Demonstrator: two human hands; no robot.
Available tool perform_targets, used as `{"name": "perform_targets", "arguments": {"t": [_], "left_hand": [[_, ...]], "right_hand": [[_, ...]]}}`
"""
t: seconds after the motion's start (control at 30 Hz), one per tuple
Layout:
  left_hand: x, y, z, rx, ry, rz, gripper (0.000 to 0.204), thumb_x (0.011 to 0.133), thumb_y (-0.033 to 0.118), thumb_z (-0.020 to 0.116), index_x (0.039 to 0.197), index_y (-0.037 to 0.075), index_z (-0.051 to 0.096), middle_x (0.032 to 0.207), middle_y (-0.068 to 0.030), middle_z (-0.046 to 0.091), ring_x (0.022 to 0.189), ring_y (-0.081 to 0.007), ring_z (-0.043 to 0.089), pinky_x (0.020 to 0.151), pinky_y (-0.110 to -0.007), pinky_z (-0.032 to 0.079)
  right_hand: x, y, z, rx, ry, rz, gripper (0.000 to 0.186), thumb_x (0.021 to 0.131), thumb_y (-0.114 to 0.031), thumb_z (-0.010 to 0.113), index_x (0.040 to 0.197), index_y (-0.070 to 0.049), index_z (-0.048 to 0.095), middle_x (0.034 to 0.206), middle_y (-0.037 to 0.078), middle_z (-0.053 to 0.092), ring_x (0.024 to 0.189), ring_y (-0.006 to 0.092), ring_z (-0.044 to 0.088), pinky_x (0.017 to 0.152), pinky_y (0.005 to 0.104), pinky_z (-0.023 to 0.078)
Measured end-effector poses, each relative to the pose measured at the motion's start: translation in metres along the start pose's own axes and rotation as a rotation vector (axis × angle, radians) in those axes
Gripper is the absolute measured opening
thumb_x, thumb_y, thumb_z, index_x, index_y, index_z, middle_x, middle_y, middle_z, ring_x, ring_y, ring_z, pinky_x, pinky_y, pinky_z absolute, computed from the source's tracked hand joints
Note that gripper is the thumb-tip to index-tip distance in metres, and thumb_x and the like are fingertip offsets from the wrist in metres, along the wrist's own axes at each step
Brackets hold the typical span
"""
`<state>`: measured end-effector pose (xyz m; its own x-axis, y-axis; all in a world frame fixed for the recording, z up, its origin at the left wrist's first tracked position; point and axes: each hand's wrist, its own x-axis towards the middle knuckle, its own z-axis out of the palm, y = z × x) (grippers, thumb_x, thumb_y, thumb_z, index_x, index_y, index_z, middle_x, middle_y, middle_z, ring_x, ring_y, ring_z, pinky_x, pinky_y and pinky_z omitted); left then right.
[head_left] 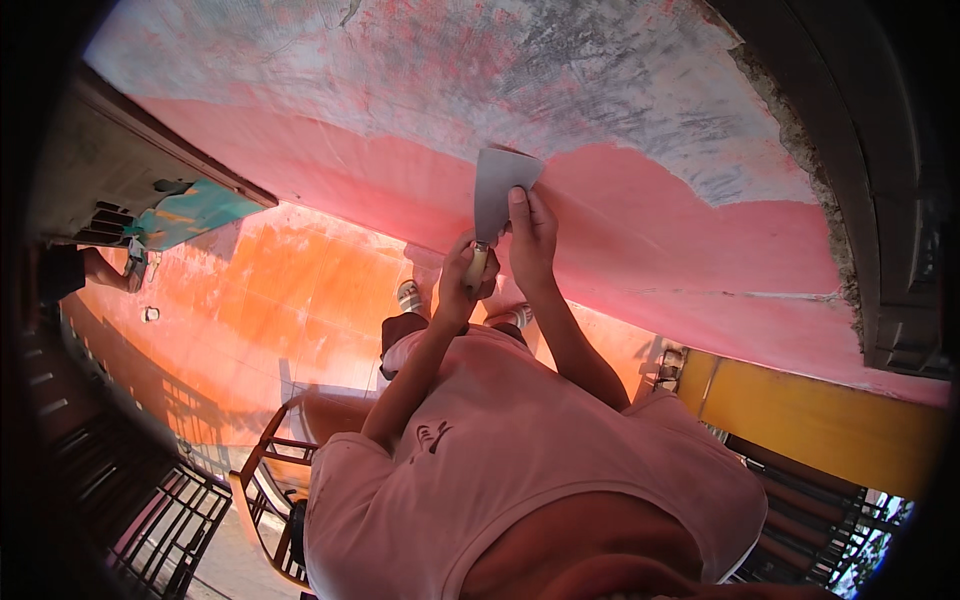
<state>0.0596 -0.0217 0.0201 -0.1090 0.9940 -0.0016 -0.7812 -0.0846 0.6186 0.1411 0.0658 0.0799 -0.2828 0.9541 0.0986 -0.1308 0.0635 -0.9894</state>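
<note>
A wide putty knife (494, 195) with a grey metal blade and a pale handle is held up before the wall. My left hand (461, 275) is wrapped round its handle. On the blade's right side, my right hand (533, 235) grips the edge, thumb on the near face and the other fingers partly hidden. Beyond the blade rises the wall (640, 190), smooth pink in its lower part and patchy grey, white and red higher up. Whether the blade's far edge touches the wall, I cannot tell.
Orange tiles cover the sunlit floor (300, 285). Behind me on the left stands a brown-framed chair (268, 450). Another person's leg (108, 270) shows at far left, near a turquoise-painted panel (195, 215). A dark frame (868, 150) borders the wall's broken right edge.
</note>
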Motion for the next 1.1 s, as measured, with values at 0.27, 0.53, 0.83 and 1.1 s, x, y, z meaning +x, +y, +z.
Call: {"name": "perform_targets", "arguments": {"t": [0.27,0.53,0.83,1.1], "left_hand": [[-0.002,0.019,0.015,0.120,0.024,0.013,0.046,0.098,0.038,0.043,0.125,0.002,0.048,0.081,-0.0018,0.049,0.052,-0.0050,0.037,0.042,-0.019,0.026],[0.001,0.034,0.036,0.130,-0.006,0.049,0.041,0.100,0.037,0.041,0.124,0.004,0.047,0.076,-0.0015,0.047,0.053,-0.0043,0.036,0.043,-0.020,0.028],[0.005,0.037,0.044,0.139,0.018,-0.010,0.043,0.098,0.041,0.041,0.120,0.005,0.049,0.064,-0.0001,0.044,0.046,-0.0053,0.032,0.042,-0.021,0.027],[0.023,0.051,0.071,0.098,-0.178,0.085,0.046,0.100,0.030,0.036,0.134,0.000,0.043,0.064,-0.0005,0.046,0.052,-0.0048,0.036,0.048,-0.020,0.028]], "right_hand": [[-0.002,-0.026,0.013,0.110,0.082,-0.011,0.029,0.104,-0.026,0.049,0.086,-0.004,0.056,0.067,-0.002,0.053,0.055,0.0051,0.047,0.051,0.0227,0.039],[-0.002,-0.041,0.015,0.132,0.116,-0.076,0.032,0.106,-0.031,0.045,0.086,-0.007,0.054,0.068,-0.004,0.051,0.057,0.0031,0.043,0.050,0.0211,0.035],[-0.004,-0.049,0.022,0.177,0.161,-0.034,0.034,0.106,-0.034,0.046,0.084,-0.009,0.053,0.063,-0.005,0.048,0.049,0.0009,0.039,0.043,0.0196,0.031],[0.007,-0.092,0.021,0.127,0.286,-0.194,0.038,0.104,-0.036,0.050,0.077,-0.009,0.047,0.060,-0.005,0.046,0.049,0.0027,0.042,0.044,0.0214,0.033]]}}
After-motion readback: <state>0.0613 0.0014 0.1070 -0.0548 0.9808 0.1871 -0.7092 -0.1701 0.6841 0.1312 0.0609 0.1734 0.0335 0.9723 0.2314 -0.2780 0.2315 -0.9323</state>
